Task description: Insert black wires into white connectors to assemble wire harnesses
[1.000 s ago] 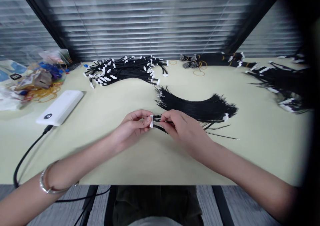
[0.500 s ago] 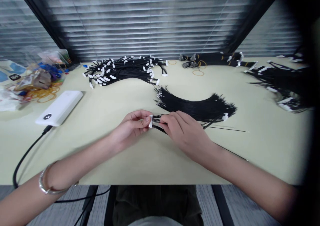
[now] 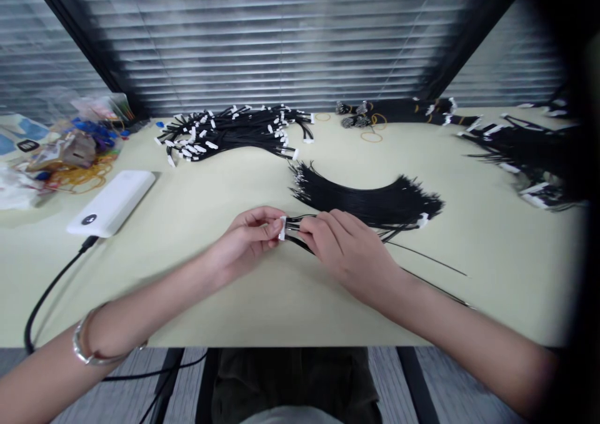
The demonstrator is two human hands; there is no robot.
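Between thumb and fingers, my left hand (image 3: 255, 233) pinches a small white connector (image 3: 282, 228). Black wires (image 3: 296, 239) run rightward out of it. Close by on the right, my right hand (image 3: 347, 246) is closed on black wires just short of the connector; its fingertips partly hide them. Loose wire ends (image 3: 431, 261) stick out beyond my right hand over the table. Just behind that hand lies a curved bundle of loose black wires (image 3: 360, 197) with bare metal tips, and a white connector (image 3: 422, 220) rests at its right end.
At the back lies a heap of black cables with white connectors (image 3: 234, 130). Banded wire bundles (image 3: 398, 111) and more cables (image 3: 539, 142) are at right. A white power bank (image 3: 112, 203) with a black cord and plastic bags (image 3: 60, 146) occupy the left side.
The loose wire end beyond my right hand has swung toward the front edge. Both hands stay almost in place, with the right fingers shifted very slightly.
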